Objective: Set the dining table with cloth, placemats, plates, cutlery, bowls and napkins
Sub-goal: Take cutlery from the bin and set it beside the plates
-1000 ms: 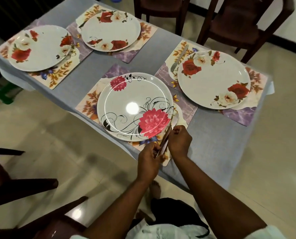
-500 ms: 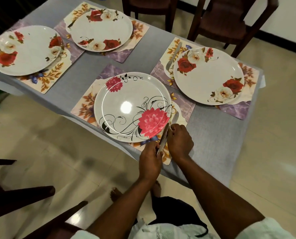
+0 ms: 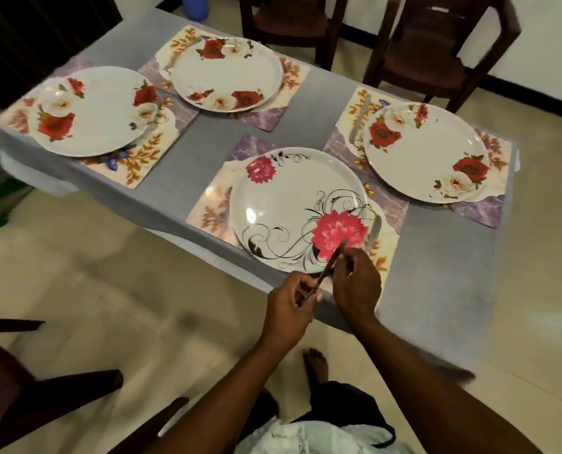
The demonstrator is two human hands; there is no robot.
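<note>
Cutlery piece [image 3: 330,263]: gripped at its near end by left hand [image 3: 287,311], pinched midway by right hand [image 3: 358,285]; tip laid over pink-flower plate [image 3: 286,204] at its 5 o'clock rim. Knife [image 3: 373,234] lies at 3 o'clock.

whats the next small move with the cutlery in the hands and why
Probably slide one piece out with the right hand and lay it on the placemat beside the knife. The left hand grips the cutlery over the plate edge, and only a knife lies there.
</note>
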